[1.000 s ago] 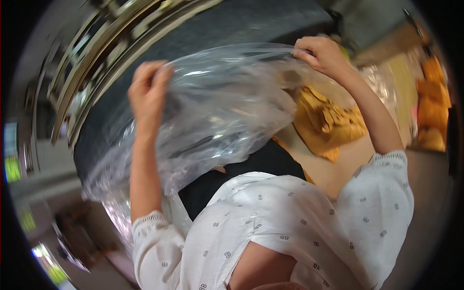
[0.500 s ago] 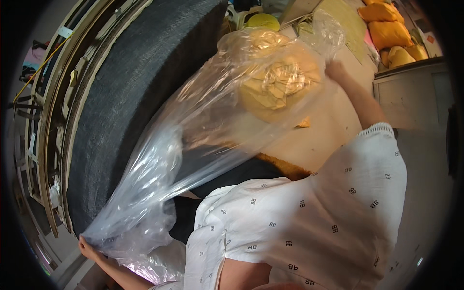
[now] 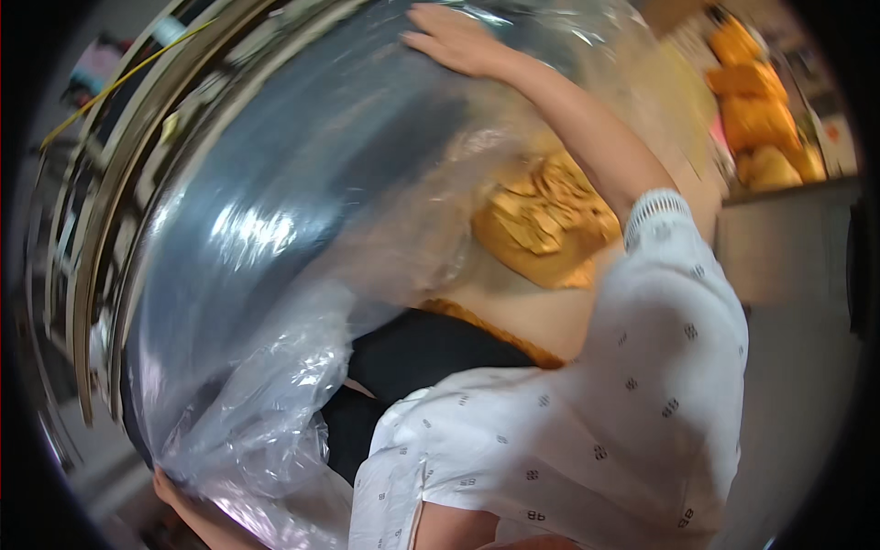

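Note:
A large clear plastic sheet lies spread over a long dark padded surface on my left, its near part hanging in crumpled folds over my lap. At the far end, my right hand rests on the sheet with its fingers stretched out and pressed flat. My left hand is at the near left corner, closed on the sheet's edge; its fingertips are partly hidden by the film. A crumpled golden-yellow bundle lies beside the sheet, under my right forearm.
Wooden rails run along the far left side, with a yellow cord across them. Stacked orange bundles stand at the back right above a grey cabinet. A brown furry edge shows beyond my dark-clothed leg.
My right hand has swung left and forward, from above the golden bundle to the dark surface, drawing the sheet across it and uncovering much of the bundle. Its fingers have opened; my left hand stays near the corner.

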`<state>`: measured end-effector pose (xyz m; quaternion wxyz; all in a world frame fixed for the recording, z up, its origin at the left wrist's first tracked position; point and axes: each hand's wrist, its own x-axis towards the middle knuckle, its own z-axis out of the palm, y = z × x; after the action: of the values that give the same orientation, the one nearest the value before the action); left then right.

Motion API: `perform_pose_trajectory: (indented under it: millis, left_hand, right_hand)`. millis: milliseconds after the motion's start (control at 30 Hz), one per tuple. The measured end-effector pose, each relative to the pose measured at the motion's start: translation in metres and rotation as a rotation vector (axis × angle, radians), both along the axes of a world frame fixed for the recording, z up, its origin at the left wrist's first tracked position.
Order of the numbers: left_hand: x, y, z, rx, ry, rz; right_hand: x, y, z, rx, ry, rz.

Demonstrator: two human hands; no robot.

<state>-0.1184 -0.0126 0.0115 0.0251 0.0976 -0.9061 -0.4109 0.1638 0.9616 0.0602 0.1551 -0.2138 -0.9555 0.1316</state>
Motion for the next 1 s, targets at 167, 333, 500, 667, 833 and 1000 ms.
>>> perform_pose_trajectory:
  millis: [167,333,500,667,833,1000]
  left_hand:
    - [-0.004,-0.064,0.019,0.045,-0.098,-0.023]
    - [0.014,0.062,0.009,-0.149,0.23,0.241]
    - [-0.002,0.101,0.003,-0.256,0.474,0.432]
    - [-0.015,0.085,-0.01,-0.288,0.604,0.415]
    - [0.002,0.115,0.015,-0.085,0.61,0.47]
    - [-0.029,0.058,-0.007,-0.158,0.581,0.463]
  right_hand:
    - [-0.025,0.02,-0.033,0.343,0.136,0.063]
    - [-0.045,0.037,-0.02,-0.259,0.02,-0.002]
    - [-0.073,0.093,-0.032,0.25,-0.15,-0.275]
    - [-0.087,-0.125,0.037,-0.184,0.435,0.371]
    - [0.023,-0.313,0.026,-1.308,-0.734,0.63]
    - [0.055,-0.328,-0.018,-0.343,-0.36,0.625]
